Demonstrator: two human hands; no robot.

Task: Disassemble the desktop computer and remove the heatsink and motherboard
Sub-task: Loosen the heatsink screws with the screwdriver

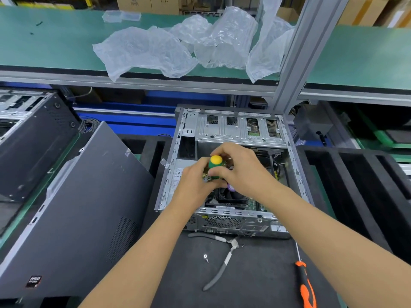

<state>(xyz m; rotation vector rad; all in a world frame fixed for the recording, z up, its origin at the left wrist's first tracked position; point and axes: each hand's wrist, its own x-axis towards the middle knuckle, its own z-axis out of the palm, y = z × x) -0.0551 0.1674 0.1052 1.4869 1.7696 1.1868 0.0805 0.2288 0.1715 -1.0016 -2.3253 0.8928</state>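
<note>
An open desktop computer case [231, 127] lies on its side on a black foam mat. Inside it I see the black heatsink fan [231, 195] and part of the green motherboard [255, 204]. A green screwdriver with a yellow cap [215, 162] stands upright above the fan. My right hand [239, 165] grips its handle from the right. My left hand [195, 181] holds the lower part of the handle from the left. The screwdriver's tip is hidden behind my hands.
The removed side panel [73, 207] leans at the left beside another case [33, 138]. On the mat in front lie pliers [222, 261], a loose screw [205, 257] and an orange screwdriver [305, 283]. Plastic bags [189, 45] lie on the green shelf above.
</note>
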